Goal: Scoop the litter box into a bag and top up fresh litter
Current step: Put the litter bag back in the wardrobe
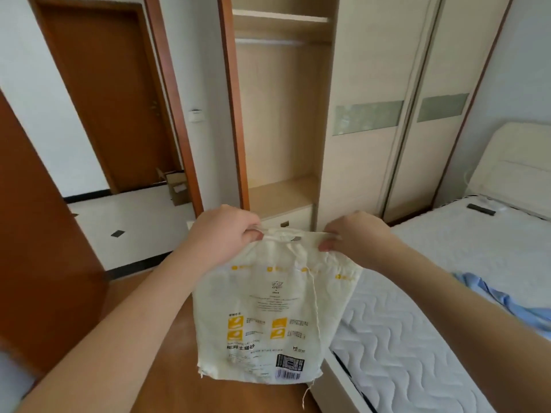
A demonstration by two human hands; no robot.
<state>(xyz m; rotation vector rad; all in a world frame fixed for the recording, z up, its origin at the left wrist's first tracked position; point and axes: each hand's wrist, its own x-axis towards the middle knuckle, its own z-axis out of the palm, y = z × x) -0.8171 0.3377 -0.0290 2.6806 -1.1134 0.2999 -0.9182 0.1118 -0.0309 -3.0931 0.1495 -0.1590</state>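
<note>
A cream woven cat litter bag [268, 317] with yellow icons, printed text and a barcode hangs in front of me above the wooden floor. My left hand [226, 231] grips its top left corner. My right hand [354, 236] pinches the top right edge. The top looks bunched between the two hands, and a loose thread dangles down the bag's front. No litter box or scoop is in view.
A bed with a white quilted mattress [417, 338] stands to the right, with blue cloth [507, 302] on it. Straight ahead is an open wardrobe [283, 129] with sliding doors. A brown door [38, 248] is at the left, and a cardboard box [176, 186] sits in the hallway beyond.
</note>
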